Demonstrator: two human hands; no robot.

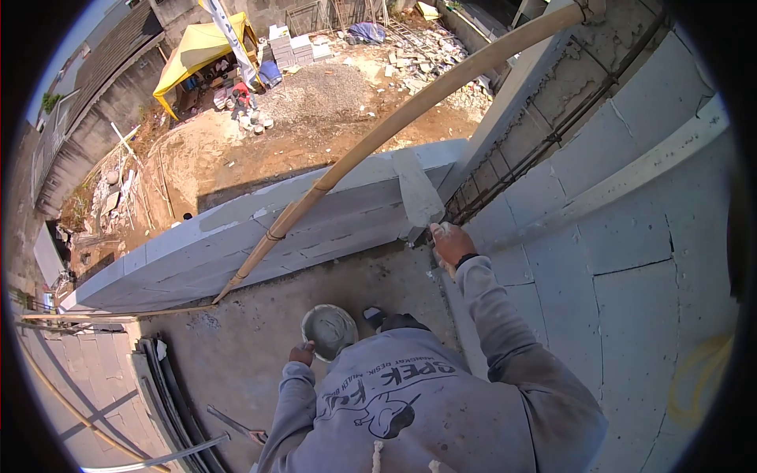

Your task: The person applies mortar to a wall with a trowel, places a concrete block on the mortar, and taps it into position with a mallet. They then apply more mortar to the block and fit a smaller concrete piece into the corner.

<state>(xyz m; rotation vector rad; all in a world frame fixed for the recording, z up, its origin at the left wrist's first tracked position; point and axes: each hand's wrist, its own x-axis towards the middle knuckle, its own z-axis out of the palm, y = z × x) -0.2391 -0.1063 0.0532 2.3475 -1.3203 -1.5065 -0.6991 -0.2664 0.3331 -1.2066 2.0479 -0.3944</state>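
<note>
My right hand (453, 243) is closed at the inner corner of the low block wall, fingers wrapped round the handle end of a trowel (418, 193). Its broad, pale-grey blade points away from me, across the wall top. Most of the handle is hidden by my fist. My left hand (302, 353) grips the rim of a round bucket (306, 323) in front of my body. Wet grey mortar (331, 329) lies inside it. The low wall (323, 229) of light blocks runs off to the left.
A bamboo pole (347, 162) slants across the view above the wall. Steel rebar (544, 154) stands in the column gap beside the tall block wall (631, 307). Dark channels (169, 402) lie at lower left. Beyond the wall, the ground drops to a yard with a yellow canopy (197, 51).
</note>
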